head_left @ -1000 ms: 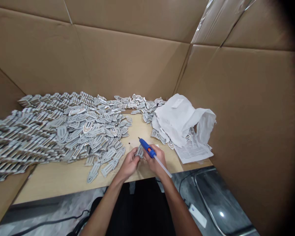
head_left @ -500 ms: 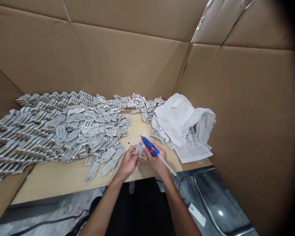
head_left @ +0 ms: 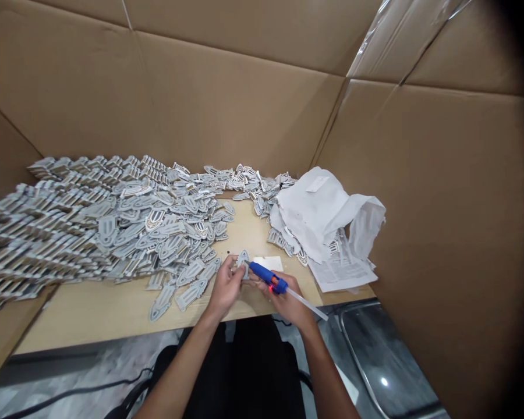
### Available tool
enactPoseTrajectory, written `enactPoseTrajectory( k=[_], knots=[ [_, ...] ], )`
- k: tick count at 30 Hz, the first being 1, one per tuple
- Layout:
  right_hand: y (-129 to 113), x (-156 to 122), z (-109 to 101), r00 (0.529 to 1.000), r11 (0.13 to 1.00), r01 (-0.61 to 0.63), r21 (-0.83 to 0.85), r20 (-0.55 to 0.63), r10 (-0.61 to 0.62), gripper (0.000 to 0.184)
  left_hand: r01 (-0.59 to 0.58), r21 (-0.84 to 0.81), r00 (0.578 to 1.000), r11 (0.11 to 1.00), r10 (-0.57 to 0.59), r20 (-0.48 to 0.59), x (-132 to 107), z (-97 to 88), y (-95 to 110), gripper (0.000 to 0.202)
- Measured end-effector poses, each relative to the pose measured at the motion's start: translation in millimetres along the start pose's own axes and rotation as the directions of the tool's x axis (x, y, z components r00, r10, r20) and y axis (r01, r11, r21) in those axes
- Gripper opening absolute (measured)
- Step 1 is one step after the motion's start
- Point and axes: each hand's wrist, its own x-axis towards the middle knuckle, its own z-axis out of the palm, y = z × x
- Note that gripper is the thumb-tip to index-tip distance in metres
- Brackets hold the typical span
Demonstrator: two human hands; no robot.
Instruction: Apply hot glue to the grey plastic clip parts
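Near the table's front edge, my left hand (head_left: 226, 286) is closed on a small grey arch-shaped piece (head_left: 243, 258) with a pointed top, held upright. My right hand (head_left: 290, 302) grips a blue glue gun (head_left: 266, 274); a red light glows on its side. A clear glue stick (head_left: 308, 305) juts from its back end. The nozzle points left and sits right at the grey piece; whether they touch I cannot tell. A large heap of similar grey pieces (head_left: 170, 233) lies left of my hands, with a few loose ones close by.
Neat rows of stacked pieces (head_left: 39, 238) fill the table's left side. Crumpled white sheeting (head_left: 314, 203) covers more pieces at the right, over a printed paper (head_left: 344, 273). A white card (head_left: 268, 263) lies behind the glue gun. Cardboard walls (head_left: 227, 105) enclose the table (head_left: 91, 314).
The glue gun has turned and dropped slightly, bringing its nozzle to the grey piece, and its red light now shows. The piece has shifted a little left. The white card has come into view.
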Motion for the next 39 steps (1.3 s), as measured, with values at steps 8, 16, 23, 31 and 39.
enactPoseTrajectory(
  k=[8, 16, 23, 31, 39],
  knots=[
    [0, 5, 3, 1.0, 0.999, -0.009, -0.045, -0.03, 0.008, 0.031, -0.009, 0.021, 1.0, 1.0, 0.009, 0.003, 1, -2.4, -2, 0.039],
    [2, 5, 6, 0.999, 0.998, -0.015, -0.058, -0.035, 0.013, 0.029, -0.031, 0.03, 0.999, 0.999, 0.03, 0.025, -1, -1.4, -2, 0.041],
    [1, 6, 3, 1.0, 0.998, 0.009, -0.066, -0.021, -0.011, 0.025, -0.057, 0.022, 0.997, 0.998, 0.056, 0.044, -1, -0.6, -4, 0.04],
    [-25, 0, 6, 0.997, 0.964, -0.078, -0.254, -0.013, 0.078, 0.022, -0.131, 0.121, 0.989, 0.984, 0.122, 0.083, 0, -6.3, -15, 0.037],
    [-39, -10, 26, 0.963, 0.895, -0.085, -0.438, -0.268, -0.04, 0.016, -0.132, 0.101, 0.991, 0.986, 0.13, 0.031, 0, -6.4, -23, 0.05]
  ],
)
